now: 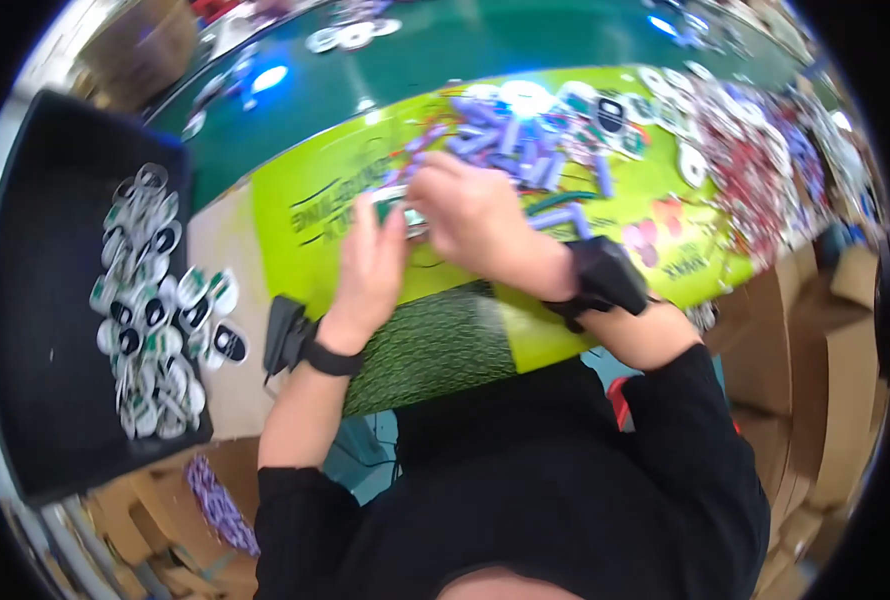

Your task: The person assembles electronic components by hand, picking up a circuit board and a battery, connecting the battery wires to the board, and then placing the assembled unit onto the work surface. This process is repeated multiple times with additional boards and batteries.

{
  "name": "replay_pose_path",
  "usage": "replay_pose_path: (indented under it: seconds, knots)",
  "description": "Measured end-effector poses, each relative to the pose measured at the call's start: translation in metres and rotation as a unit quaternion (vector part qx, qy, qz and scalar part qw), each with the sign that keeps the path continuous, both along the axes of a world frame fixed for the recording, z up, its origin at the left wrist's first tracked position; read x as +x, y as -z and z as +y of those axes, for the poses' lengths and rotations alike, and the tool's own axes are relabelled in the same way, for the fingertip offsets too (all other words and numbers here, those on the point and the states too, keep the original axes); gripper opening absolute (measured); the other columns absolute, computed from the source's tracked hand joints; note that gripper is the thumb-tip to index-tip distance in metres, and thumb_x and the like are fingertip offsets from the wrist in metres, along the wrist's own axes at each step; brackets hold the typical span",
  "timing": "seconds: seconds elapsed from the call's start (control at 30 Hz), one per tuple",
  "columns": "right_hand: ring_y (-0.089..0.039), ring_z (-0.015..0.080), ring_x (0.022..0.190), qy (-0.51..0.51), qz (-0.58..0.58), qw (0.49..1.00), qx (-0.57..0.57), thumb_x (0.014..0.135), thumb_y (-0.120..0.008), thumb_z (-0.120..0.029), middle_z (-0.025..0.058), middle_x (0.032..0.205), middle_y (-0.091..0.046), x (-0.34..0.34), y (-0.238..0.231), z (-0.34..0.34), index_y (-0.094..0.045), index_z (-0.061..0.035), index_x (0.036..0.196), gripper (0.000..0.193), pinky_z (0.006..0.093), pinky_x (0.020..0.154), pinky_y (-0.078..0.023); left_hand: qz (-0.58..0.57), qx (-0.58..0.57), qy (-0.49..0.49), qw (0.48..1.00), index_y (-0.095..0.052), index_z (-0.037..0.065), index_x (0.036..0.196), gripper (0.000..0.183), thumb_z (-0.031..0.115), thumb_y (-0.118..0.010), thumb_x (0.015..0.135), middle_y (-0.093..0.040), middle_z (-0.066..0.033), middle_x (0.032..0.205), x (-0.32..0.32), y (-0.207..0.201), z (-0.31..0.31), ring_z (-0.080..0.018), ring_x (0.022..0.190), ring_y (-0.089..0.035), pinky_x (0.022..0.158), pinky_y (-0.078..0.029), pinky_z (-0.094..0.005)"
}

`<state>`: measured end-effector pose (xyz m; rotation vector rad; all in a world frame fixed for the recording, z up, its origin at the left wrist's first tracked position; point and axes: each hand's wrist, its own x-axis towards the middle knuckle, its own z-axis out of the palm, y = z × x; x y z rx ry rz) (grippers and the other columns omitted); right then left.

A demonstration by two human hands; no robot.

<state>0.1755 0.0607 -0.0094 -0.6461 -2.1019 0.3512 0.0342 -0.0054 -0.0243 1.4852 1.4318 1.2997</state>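
Observation:
My left hand (370, 255) is closed on a small green-and-white round piece (391, 208), pinched between thumb and fingers. My right hand (473, 220) meets it there, its fingers drawn together at the piece's upper right. What those fingers grip is hidden and smeared by motion. Just beyond my right hand lies a heap of small purple cylinders (510, 140) that look like battery cells. More white round pieces (577, 97) lie behind the heap, some with green parts. Both hands are over a bright yellow-green printed mat (290, 220).
At the left, a black tray (40, 300) holds many white round pieces (150, 310), some spilling over its right edge. A tangle of red wires (750, 170) lies at the right. Cardboard boxes (825, 370) stand at lower right. Beyond the mat runs a green surface (445, 50).

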Motion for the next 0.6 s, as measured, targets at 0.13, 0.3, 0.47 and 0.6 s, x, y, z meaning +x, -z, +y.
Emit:
replay_pose_path:
  seconds: [0.13, 0.3, 0.47, 0.6]
  knots:
    - [-0.058, 0.03, 0.066, -0.021, -0.003, 1.0, -0.013, 0.074, -0.06, 0.001, 0.0088, 0.077, -0.054, -0.004, -0.007, -0.001, -0.056, -0.0051, 0.08, 0.01, 0.0373, 0.055, -0.046, 0.001, -0.017, 0.003, 1.0, -0.042, 0.0, 0.106, 0.02, 0.017, -0.043, 0.096, -0.06, -0.0132, 0.081, -0.008, -0.005, -0.003, -0.0204, 0.068, -0.061, 0.058, -0.047, -0.0331]
    - [-0.058, 0.0295, 0.063, -0.004, -0.01, 1.0, 0.0, 0.074, -0.06, 0.002, 0.0084, 0.075, -0.053, -0.012, -0.003, -0.003, -0.055, -0.0051, 0.079, 0.01, 0.0368, 0.053, -0.046, -0.015, -0.005, 0.018, 1.0, -0.04, -0.002, 0.107, 0.022, 0.017, -0.041, 0.097, -0.061, -0.0121, 0.087, -0.008, -0.006, -0.005, -0.0206, 0.071, -0.062, 0.06, -0.048, -0.0318]
    - [-0.058, 0.0286, 0.06, 0.011, 0.023, 1.0, -0.005, 0.072, -0.06, 0.003, 0.0079, 0.072, -0.053, -0.017, -0.004, -0.004, -0.054, -0.0051, 0.075, 0.011, 0.0359, 0.051, -0.045, -0.001, 0.008, -0.003, 1.0, -0.04, -0.002, 0.108, 0.022, 0.017, -0.041, 0.097, -0.061, -0.0124, 0.086, -0.004, -0.006, -0.006, -0.0208, 0.07, -0.062, 0.061, -0.048, -0.0321]
    - [-0.057, 0.0279, 0.059, 0.018, 0.027, 0.999, 0.012, 0.072, -0.06, 0.003, 0.008, 0.071, -0.053, -0.015, -0.007, -0.007, -0.054, -0.0053, 0.074, 0.01, 0.0354, 0.049, -0.045, 0.012, 0.014, -0.002, 1.0, -0.041, -0.001, 0.108, 0.02, 0.016, -0.042, 0.097, -0.061, -0.0121, 0.083, -0.003, -0.008, -0.007, -0.0209, 0.069, -0.062, 0.06, -0.046, -0.0319]
